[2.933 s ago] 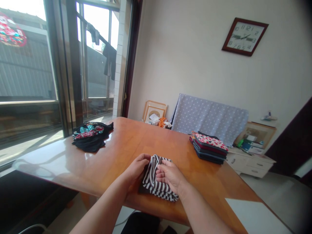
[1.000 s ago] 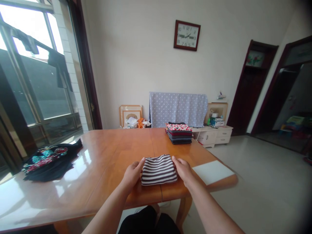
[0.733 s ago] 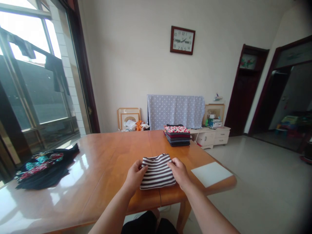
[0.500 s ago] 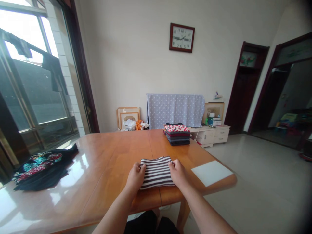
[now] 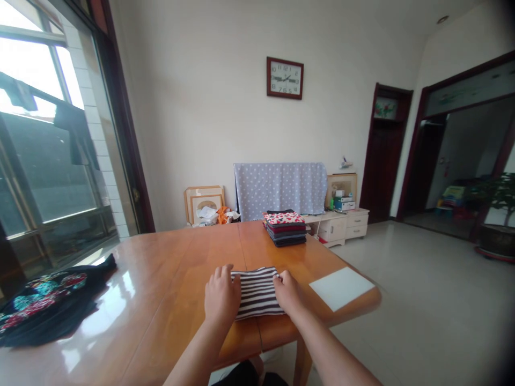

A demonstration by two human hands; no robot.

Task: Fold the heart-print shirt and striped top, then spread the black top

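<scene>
A folded black-and-white striped garment (image 5: pixel 259 295) lies on the wooden table near its front edge. At its left edge is my left hand (image 5: pixel 220 295), its fingers stretched out and lifted, with the thumb side against the cloth. My right hand (image 5: pixel 288 292) pinches the garment's right edge between thumb and fingers. Beyond the garment stands a neat stack of folded clothes (image 5: pixel 285 229), a red-and-white patterned one near the top. A white sheet (image 5: pixel 341 288) lies flat to the right of my right hand.
The glossy wooden table (image 5: pixel 177 268) has a rounded right end. On its far left lies a crumpled black garment with a floral pattern (image 5: pixel 52 300). Behind the table are a low white cabinet (image 5: pixel 338 228) and a polka-dot cloth (image 5: pixel 280 187) draped over something.
My left hand has loosened its pinch on the striped garment's left edge and its fingers have straightened. The right hand keeps its pinch. The view has turned slightly right and up.
</scene>
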